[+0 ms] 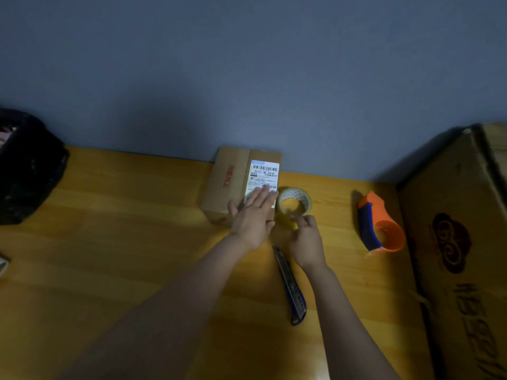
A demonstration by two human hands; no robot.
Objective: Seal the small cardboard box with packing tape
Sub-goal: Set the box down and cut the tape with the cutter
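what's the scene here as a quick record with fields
surface: wooden table
small box: flaps shut, white label on top
left hand: flat on the box top
right hand: fingers at the near edge of the tape roll, grip unclear
tape roll: right of the box
utility knife: on the table, between the forearms
orange dispenser: farther right, untouched
big carton: right edge

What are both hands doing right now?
Left hand: open, flat on the small cardboard box.
Right hand: fingers pinched at the near edge of the tape roll; likely picking at the tape end.
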